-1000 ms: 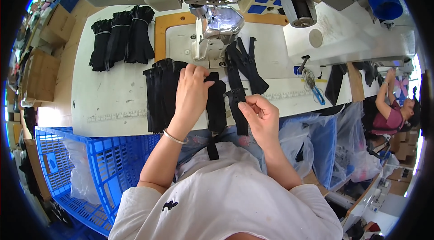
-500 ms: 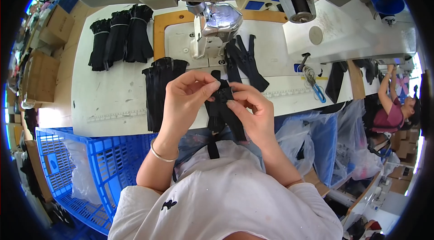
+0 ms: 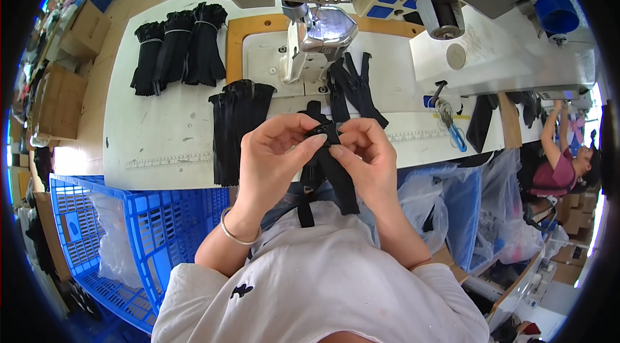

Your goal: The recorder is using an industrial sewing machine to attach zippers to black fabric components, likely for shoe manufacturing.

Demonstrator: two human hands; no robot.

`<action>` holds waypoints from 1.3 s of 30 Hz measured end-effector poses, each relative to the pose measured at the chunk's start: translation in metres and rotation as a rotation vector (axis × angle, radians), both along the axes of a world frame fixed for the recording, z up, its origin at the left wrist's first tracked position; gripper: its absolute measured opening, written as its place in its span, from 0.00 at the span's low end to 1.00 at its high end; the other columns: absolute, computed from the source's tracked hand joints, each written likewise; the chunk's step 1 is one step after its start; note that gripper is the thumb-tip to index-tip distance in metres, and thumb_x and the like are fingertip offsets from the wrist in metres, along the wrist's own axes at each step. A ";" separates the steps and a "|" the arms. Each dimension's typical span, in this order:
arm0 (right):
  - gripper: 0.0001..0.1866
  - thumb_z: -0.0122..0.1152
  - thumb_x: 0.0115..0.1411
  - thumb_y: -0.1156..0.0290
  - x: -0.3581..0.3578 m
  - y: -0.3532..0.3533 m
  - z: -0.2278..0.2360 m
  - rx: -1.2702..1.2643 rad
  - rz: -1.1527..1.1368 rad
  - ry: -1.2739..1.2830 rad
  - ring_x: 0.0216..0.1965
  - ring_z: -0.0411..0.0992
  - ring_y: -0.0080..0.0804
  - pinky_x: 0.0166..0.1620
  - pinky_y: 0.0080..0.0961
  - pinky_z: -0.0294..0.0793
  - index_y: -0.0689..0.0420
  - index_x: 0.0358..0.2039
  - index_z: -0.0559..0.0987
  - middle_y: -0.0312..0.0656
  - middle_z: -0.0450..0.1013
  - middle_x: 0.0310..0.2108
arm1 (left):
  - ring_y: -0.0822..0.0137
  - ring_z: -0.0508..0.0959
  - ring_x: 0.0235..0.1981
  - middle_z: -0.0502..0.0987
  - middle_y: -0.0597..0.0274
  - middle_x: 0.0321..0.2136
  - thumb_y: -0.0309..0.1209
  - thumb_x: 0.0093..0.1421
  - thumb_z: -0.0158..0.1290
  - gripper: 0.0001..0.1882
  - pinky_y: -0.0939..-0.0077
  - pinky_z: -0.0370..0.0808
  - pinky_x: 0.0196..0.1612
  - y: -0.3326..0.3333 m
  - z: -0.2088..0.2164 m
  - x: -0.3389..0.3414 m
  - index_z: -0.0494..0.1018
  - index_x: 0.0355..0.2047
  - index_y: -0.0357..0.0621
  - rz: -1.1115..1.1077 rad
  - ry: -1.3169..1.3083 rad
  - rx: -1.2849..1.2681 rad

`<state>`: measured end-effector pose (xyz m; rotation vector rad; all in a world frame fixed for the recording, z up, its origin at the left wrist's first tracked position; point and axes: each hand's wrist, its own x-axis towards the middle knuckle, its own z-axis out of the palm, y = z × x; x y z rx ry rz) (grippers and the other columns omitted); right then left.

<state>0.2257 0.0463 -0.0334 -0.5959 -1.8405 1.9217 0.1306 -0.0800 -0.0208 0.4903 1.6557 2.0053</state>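
My left hand (image 3: pixel 279 152) and my right hand (image 3: pixel 369 159) are close together over the table's near edge. Both pinch the upper part of a black zipper (image 3: pixel 340 185), whose tape hangs down towards my lap. My fingertips partly hide the pinched end. Just left of my left hand lies a flat stack of black zippers (image 3: pixel 240 130). Beyond my hands, more loose black zippers (image 3: pixel 361 92) lie beside the metal head of a sewing machine (image 3: pixel 321 33).
Tied bundles of black zippers (image 3: pixel 205 49) lie at the far left of the white table (image 3: pixel 161 130). Blue-handled snips (image 3: pixel 457 136) are on the right. A blue plastic crate (image 3: pixel 145 239) stands below left, plastic bags (image 3: pixel 420 207) below right. Another person (image 3: pixel 554 168) works at far right.
Both hands still pinch the zipper, and its upper end is now bent over between my fingers. The hanging tape has shifted slightly. The view has moved a little.
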 end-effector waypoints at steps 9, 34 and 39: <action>0.10 0.65 0.55 0.69 -0.034 0.011 0.011 0.133 0.064 0.027 0.20 0.60 0.13 0.24 0.16 0.59 0.64 0.26 0.79 0.30 0.67 0.16 | 0.83 0.72 0.29 0.76 0.69 0.29 0.23 0.57 0.58 0.08 0.89 0.68 0.33 0.012 0.009 -0.041 0.75 0.37 0.37 -0.019 -0.184 0.218; 0.08 0.65 0.56 0.71 -0.089 0.015 0.031 0.096 -0.088 0.164 0.20 0.61 0.10 0.23 0.13 0.60 0.64 0.29 0.81 0.29 0.70 0.17 | 0.82 0.67 0.23 0.74 0.71 0.28 0.27 0.57 0.56 0.09 0.88 0.65 0.28 0.053 0.017 -0.077 0.74 0.38 0.40 0.138 -0.175 0.367; 0.09 0.64 0.55 0.70 -0.069 0.006 0.027 0.236 -0.114 0.058 0.22 0.63 0.13 0.25 0.14 0.62 0.65 0.29 0.80 0.33 0.71 0.18 | 0.84 0.65 0.25 0.71 0.72 0.26 0.23 0.58 0.56 0.08 0.90 0.63 0.27 0.046 0.011 -0.043 0.71 0.38 0.39 0.259 0.098 0.288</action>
